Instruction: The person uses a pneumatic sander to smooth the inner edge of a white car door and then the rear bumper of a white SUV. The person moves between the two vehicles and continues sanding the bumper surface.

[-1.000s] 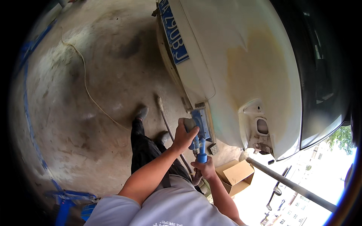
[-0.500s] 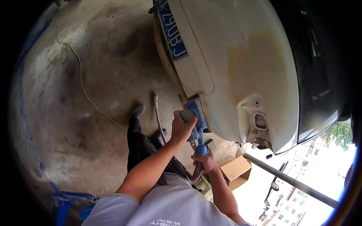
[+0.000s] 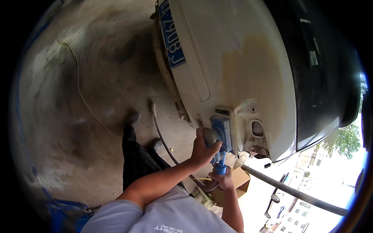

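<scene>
A blue air sander (image 3: 222, 132) with a rectangular pad stands at the rear corner of a white vehicle (image 3: 202, 35), beside the bare lamp recess (image 3: 254, 130). My left hand (image 3: 203, 151) is closed round the sander's dark rounded grip. Lower down, my right hand (image 3: 223, 178) is wrapped round the blue rear handle, where a ribbed hose (image 3: 210, 185) comes out. Whether the pad touches the bodywork I cannot tell. A yellow-brown patch (image 3: 252, 70) marks the white panel above the sander.
On the concrete floor (image 3: 101, 155), a grey hose (image 3: 161, 134) runs past my feet, and a thin pale cable (image 3: 79, 83) curves farther left. A cardboard box (image 3: 239, 182) sits right of my right hand. A dark pole (image 3: 291, 188) slants across the lower right.
Both hands have moved the sander to the right, from the lower panel edge toward the lamp recess. The view has shifted, so the vehicle sits slightly farther left.
</scene>
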`<state>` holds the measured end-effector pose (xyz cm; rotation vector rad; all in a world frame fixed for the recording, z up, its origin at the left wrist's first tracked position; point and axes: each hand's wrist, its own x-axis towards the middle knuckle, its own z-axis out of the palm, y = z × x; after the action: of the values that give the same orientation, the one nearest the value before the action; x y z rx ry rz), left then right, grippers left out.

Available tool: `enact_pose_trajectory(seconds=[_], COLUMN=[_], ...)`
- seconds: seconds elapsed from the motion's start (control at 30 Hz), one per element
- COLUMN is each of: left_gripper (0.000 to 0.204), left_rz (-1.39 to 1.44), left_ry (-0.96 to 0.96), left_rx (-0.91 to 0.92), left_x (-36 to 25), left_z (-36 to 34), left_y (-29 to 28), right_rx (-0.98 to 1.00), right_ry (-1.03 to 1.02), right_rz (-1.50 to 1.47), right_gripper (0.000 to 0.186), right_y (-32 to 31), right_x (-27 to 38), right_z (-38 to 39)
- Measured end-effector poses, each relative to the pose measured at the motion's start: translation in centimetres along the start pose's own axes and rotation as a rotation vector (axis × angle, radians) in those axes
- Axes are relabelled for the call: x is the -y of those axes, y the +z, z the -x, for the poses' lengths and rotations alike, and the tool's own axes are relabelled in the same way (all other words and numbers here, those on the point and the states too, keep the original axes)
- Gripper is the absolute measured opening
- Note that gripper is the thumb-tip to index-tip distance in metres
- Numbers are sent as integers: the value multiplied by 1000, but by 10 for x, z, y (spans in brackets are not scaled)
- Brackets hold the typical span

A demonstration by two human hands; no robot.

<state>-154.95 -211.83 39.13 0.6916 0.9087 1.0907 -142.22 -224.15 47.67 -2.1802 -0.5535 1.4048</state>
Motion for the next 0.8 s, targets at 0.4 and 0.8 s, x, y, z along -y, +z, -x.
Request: enact_pose_trajectory(seconds=[0.4,0.8], left_gripper=[69,77], left_rz=[90,62], left_ry=[85,3], left_rx=[16,34], left_x=[-40,-56], left_z=[-71,-84], left_y=[-22,-29], right_rx=[-99,-159], right_ry=[-231,-142], right_rz=[141,211], right_gripper=[22,19], right_y=[28,36], right_x=[38,77], right_z=[-58,-43])
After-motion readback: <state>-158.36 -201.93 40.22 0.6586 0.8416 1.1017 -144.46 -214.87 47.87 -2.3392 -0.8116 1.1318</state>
